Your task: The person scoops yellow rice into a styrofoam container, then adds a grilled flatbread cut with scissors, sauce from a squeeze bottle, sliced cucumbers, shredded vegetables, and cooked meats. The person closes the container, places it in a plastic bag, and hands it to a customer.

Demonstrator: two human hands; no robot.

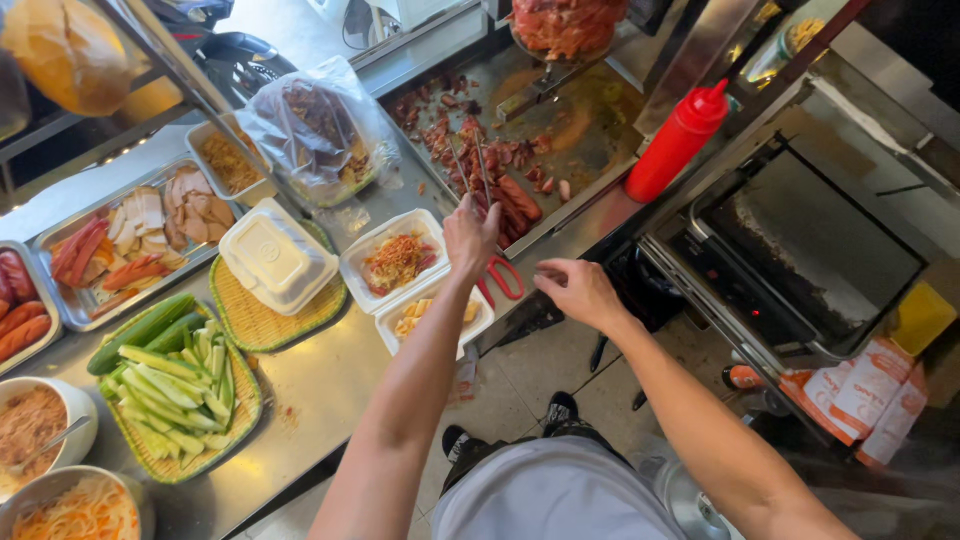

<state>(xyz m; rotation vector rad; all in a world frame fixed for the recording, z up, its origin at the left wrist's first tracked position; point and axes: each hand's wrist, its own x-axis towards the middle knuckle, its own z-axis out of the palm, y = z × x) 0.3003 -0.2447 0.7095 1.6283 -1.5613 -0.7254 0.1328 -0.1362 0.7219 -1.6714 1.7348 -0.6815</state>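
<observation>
The left hand [470, 238] is closed on tongs [472, 172] over sausages [515, 200] at twelve o'clock. The right hand [578, 290] curls loosely, holding nothing; its fingertips are blurry.

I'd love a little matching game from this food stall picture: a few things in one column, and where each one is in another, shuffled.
Things:
1. Left hand
2. Red squeeze bottle
3. Cucumber sticks
4. Red-handled scissors

Places:
A. On a woven tray at the counter's near left
B. Standing at the right edge of the griddle
C. Holding metal tongs over the meat on the griddle
D. Lying at the counter edge beside the open foam box

Pairs: 1-C, 2-B, 3-A, 4-D
</observation>
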